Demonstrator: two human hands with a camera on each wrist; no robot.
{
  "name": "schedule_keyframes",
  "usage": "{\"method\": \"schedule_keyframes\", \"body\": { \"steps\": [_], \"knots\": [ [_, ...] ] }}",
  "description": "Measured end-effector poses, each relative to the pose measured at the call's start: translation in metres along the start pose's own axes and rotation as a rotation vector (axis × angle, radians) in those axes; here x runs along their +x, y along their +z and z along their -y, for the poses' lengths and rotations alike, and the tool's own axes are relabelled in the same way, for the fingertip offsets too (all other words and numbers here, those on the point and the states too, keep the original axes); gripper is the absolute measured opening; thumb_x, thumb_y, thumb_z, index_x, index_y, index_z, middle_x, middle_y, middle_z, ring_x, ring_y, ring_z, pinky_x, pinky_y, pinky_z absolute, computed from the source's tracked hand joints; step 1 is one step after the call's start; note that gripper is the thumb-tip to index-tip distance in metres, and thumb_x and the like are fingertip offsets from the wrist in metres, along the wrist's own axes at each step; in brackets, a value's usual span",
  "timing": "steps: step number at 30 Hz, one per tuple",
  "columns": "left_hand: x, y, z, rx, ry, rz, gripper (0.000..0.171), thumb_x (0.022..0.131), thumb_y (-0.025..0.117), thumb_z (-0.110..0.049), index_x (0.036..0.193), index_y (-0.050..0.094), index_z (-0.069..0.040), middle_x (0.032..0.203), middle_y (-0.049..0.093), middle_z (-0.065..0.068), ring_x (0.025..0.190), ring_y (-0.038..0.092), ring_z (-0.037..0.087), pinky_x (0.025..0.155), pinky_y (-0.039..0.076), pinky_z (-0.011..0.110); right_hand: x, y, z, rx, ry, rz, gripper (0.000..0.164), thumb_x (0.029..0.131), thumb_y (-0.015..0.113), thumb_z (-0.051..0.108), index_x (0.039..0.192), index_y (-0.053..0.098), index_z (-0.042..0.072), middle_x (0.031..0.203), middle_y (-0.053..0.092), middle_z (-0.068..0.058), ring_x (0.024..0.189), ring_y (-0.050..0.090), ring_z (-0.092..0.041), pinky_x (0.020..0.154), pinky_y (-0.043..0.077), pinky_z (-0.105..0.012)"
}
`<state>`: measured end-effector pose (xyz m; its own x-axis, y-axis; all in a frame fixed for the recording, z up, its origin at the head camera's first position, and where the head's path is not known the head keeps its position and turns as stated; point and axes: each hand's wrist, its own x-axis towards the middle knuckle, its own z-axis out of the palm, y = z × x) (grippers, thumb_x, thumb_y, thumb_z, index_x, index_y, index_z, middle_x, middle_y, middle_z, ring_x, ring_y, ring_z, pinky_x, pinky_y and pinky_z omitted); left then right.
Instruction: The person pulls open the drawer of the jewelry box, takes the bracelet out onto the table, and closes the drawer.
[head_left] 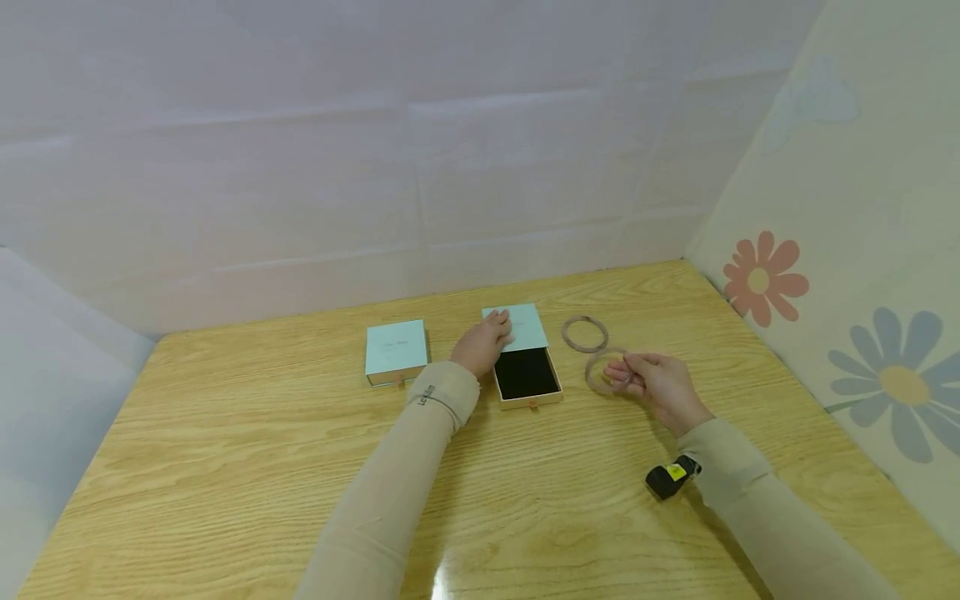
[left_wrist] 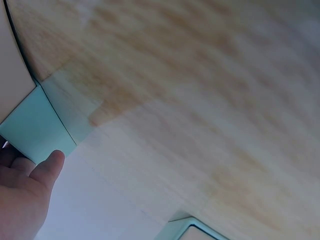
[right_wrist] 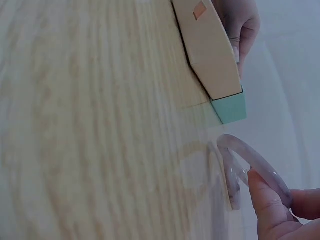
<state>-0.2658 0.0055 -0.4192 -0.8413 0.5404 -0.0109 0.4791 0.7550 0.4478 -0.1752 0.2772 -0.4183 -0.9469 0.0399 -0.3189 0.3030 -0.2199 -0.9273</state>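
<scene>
My left hand (head_left: 483, 343) grips the left side of a pale turquoise jewelry box (head_left: 530, 327), thumb against its side and fingers over the top. The box's drawer (head_left: 528, 403) stands pulled out toward me, showing a black lining. In the right wrist view, my left fingers (right_wrist: 244, 30) bend over the box's top. My right hand (head_left: 663, 387) pinches a pale purple, translucent bangle (right_wrist: 257, 161) between thumb and fingers, right of the drawer and close over the table. A second, similar bangle (head_left: 585, 349) lies flat on the table just behind the held one.
A second turquoise jewelry box (head_left: 396, 346), shut, sits left of my left hand. Under everything is a wood-grain table (head_left: 262, 467). A pale cloth wall (head_left: 300, 167) rises behind it, and a flowered panel (head_left: 847, 275) borders the right side.
</scene>
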Motion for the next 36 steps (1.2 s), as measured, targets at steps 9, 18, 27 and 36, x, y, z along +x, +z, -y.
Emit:
{"method": "schedule_keyframes", "body": {
  "steps": [9,18,27,36],
  "knots": [
    [0.001,0.003,0.001,-0.019,-0.011,-0.009,0.044,0.105,0.044,-0.017,0.146,0.042,-0.001,0.156,0.029,0.012,0.145,0.021,0.026,0.116,0.032,0.033,0.004,-0.002,-0.003,-0.130,-0.019,-0.001,0.045,0.106,0.041,0.010,0.135,0.033,-0.023,0.083,0.070,-0.001,0.078,0.070,-0.007,0.078,0.059,-0.022],
    [0.001,0.004,0.002,0.001,-0.011,0.002,0.046,0.105,0.043,-0.018,0.147,0.039,-0.002,0.157,0.028,0.011,0.146,0.020,0.025,0.116,0.033,0.033,0.010,-0.003,0.000,-0.378,-0.001,0.010,0.043,0.105,0.038,0.008,0.130,0.038,-0.028,0.076,0.069,-0.004,0.067,0.068,-0.009,0.066,0.062,-0.025],
    [0.000,0.003,0.001,0.004,-0.009,-0.001,0.045,0.105,0.043,-0.018,0.147,0.040,-0.001,0.156,0.028,0.012,0.145,0.021,0.025,0.116,0.032,0.033,0.014,-0.006,0.005,-0.578,-0.006,0.057,0.034,0.104,0.039,0.007,0.109,0.050,-0.024,0.069,0.066,-0.007,0.056,0.064,-0.011,0.053,0.060,-0.024],
    [0.000,0.002,0.000,0.010,-0.002,-0.008,0.044,0.105,0.043,-0.017,0.147,0.041,-0.001,0.156,0.029,0.012,0.145,0.022,0.025,0.115,0.034,0.034,0.020,-0.005,0.005,-0.656,0.034,0.061,0.024,0.104,0.041,0.007,0.101,0.049,-0.015,0.065,0.061,-0.010,0.049,0.059,-0.010,0.047,0.057,-0.023]
  ]
}}
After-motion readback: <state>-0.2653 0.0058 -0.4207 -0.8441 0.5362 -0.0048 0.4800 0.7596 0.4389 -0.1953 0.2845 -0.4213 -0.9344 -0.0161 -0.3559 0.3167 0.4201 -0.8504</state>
